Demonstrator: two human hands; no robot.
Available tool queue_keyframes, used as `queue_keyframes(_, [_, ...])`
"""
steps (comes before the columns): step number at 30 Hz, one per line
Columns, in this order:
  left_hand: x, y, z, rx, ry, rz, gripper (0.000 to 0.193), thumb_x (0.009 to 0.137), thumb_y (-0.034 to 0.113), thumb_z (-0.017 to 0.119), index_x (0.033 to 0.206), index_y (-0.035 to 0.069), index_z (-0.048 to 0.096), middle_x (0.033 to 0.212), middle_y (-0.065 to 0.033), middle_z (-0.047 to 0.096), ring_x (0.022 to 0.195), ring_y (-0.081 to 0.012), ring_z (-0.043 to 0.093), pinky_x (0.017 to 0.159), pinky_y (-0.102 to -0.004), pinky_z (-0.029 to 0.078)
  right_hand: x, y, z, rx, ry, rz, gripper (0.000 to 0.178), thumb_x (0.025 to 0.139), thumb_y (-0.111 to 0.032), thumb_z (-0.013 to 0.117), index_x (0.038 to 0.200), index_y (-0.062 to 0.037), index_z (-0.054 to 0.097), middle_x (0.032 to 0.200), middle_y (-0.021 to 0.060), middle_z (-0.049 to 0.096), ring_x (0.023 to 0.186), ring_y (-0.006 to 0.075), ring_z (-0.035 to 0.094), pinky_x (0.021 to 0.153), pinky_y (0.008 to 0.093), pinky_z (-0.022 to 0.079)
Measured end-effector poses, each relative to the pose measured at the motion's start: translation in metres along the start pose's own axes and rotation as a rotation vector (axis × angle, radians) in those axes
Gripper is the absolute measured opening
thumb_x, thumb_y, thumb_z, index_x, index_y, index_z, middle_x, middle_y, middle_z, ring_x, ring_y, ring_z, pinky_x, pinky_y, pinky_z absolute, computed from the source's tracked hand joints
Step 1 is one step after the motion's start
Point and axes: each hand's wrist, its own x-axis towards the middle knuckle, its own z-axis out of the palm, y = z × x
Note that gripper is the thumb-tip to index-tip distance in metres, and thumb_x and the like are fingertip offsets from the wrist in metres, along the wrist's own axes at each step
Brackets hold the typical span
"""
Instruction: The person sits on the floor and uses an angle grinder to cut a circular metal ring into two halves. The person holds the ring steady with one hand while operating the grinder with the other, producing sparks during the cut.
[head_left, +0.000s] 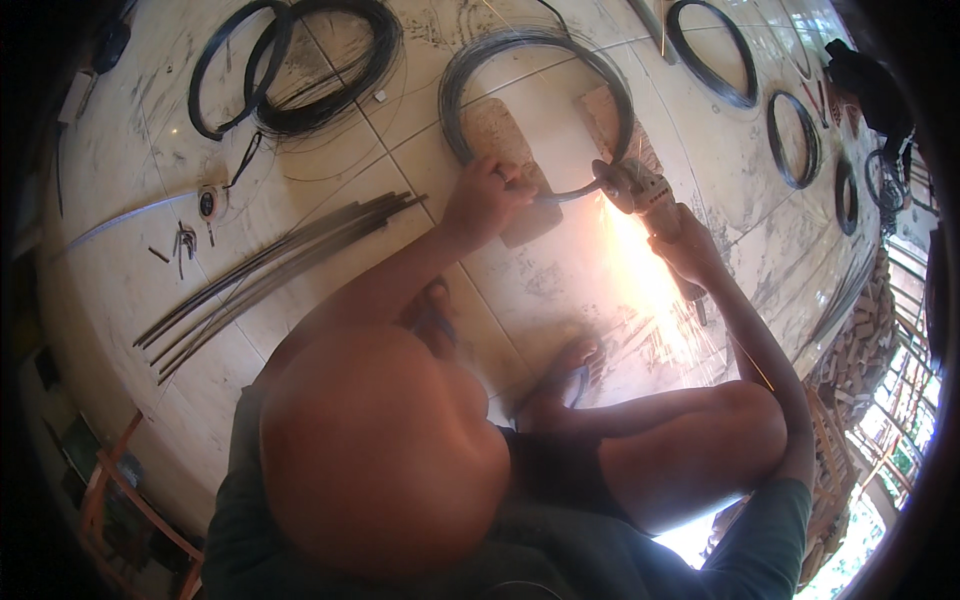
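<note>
We squatted on the tiled floor. Our left hand was closed in a tight grip on a large grey wire hoop, pinning its lower arc against a flat wooden block that lay on the tiles. Our right hand was wrapped fully around the body of an angle grinder. The grinder's disc end met the hoop just right of the left hand, and bright sparks sprayed from that contact back toward our right knee. A second wooden block sat under the hoop's right side. Both feet in sandals rested on the tiles between the knees.

Left of us lay a bundle of long thin metal rods, fanned out diagonally, with a few small dark bits just beside it. Farther off, upper left, were overlapping black wire coils. Upper right, well apart from the work, several smaller dark rings lay in a row on the floor.
</note>
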Motion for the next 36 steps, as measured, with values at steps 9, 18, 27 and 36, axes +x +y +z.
queue_keyframes(9, [0.002,0.000,-0.004,-0.008,0.002,0.009,0.022,0.080,0.019,0.084,0.101,0.019,0.082,0.096,-0.0002,0.061,0.096,-0.0225,0.057,0.086,-0.0421,0.049,0.004,0.009,0.005,0.010,0.048,-0.102,0.066,0.077,-0.038,0.080,0.128,-0.0028,0.055,0.107,0.0260,0.072,0.101,0.0450,0.070,0.087,0.0518,0.055])
queue_keyframes(18, [0.003,0.000,-0.004,0.006,0.006,0.023,0.021,0.080,0.019,0.084,0.101,0.019,0.082,0.096,0.0007,0.061,0.095,-0.0220,0.057,0.085,-0.0421,0.048,0.003,0.010,0.005,0.015,0.063,-0.128,0.062,0.079,-0.038,0.079,0.123,-0.0018,0.055,0.106,0.0275,0.071,0.101,0.0468,0.069,0.085,0.0526,0.055])
queue_keyframes(27, [0.002,0.000,-0.003,0.013,-0.004,0.018,0.021,0.080,0.019,0.084,0.101,0.019,0.082,0.098,0.0009,0.060,0.097,-0.0225,0.057,0.086,-0.0429,0.048,0.006,0.013,0.006,-0.011,0.055,-0.107,0.075,0.078,-0.040,0.080,0.135,0.0006,0.052,0.109,0.0291,0.071,0.103,0.0479,0.069,0.088,0.0526,0.055])
queue_keyframes(36, [0.002,0.000,-0.003,0.003,-0.010,0.016,0.019,0.081,0.019,0.083,0.100,0.019,0.082,0.096,0.0015,0.061,0.096,-0.0226,0.057,0.087,-0.0431,0.048,0.006,0.007,0.005,0.004,0.044,-0.103,0.073,0.078,-0.041,0.080,0.129,0.0014,0.052,0.106,0.0310,0.071,0.101,0.0484,0.070,0.086,0.0529,0.055])
